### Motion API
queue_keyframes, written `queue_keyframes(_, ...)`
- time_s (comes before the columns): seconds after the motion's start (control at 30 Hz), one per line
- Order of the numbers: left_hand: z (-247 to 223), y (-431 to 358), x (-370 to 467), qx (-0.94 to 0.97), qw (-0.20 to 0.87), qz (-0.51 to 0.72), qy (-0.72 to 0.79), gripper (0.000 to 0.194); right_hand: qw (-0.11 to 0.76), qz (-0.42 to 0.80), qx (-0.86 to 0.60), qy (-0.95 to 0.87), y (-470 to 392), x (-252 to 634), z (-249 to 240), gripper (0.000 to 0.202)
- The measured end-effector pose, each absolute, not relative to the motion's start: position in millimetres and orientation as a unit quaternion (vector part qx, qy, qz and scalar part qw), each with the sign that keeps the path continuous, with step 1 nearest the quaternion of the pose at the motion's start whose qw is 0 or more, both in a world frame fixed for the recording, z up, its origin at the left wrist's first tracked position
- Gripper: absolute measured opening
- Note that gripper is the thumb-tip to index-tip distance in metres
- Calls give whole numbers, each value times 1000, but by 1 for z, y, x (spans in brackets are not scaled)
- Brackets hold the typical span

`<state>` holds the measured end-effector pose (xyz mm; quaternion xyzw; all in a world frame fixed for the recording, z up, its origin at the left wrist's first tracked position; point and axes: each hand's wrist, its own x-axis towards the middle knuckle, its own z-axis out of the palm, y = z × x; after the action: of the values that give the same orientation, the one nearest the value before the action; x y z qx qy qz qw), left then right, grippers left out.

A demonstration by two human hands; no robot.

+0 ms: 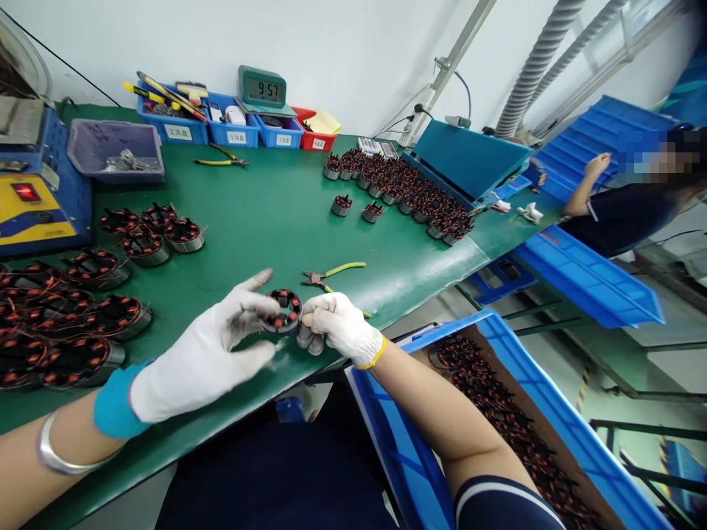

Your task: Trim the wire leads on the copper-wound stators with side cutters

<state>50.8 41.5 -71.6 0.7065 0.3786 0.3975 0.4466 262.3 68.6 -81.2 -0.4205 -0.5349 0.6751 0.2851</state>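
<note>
A stator wound with copper wire [283, 313] is near the table's front edge, between my two hands. My left hand [221, 346], in a white glove with a blue cuff, is open at the stator's left side, fingers and thumb apart, with fingertips at its rim. My right hand [336, 324], in a white glove with a yellow-edged cuff, is closed in a pinch against the stator's right side. What lies between those fingers is hidden. Just behind my right hand lie yellow-green cutting pliers [325, 276], jaws pointing left, partly covered by the hand.
Several stators [91, 324] crowd the left of the green table [248, 213], with more [409, 188] at the back right. A blue crate [491, 316] of stators stands at my right. Tool boxes [177, 132] and a clock [262, 87] line the wall. A person [630, 199] sits far right.
</note>
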Motion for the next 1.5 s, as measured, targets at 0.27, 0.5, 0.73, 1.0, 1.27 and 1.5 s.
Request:
queue_keyframes(0.27, -70, 49, 45, 682, 441, 405, 419, 20, 293, 610, -412, -610, 58, 268, -76, 18)
queue_keyframes(0.5, -61, 50, 47, 562, 686, 271, 376, 48, 259, 643, -443, -569, 64, 261, -82, 18)
queue_keyframes(0.73, -59, 37, 46, 804, 279, 387, 354, 19, 245, 623, -402, -624, 59, 267, -78, 23)
queue_keyframes(1.0, -76, 58, 50, 887, 75, 257, 375, 25, 263, 684, -406, -546, 60, 257, -91, 23)
queue_keyframes(1.27, -87, 59, 46, 851, 60, 295, 430, 21, 261, 48, -357, -896, 61, 264, -66, 26)
queue_keyframes(1.5, -92, 67, 37, 851, 108, 242, 453, 27, 75, -77, -353, -929, 73, 277, -75, 17)
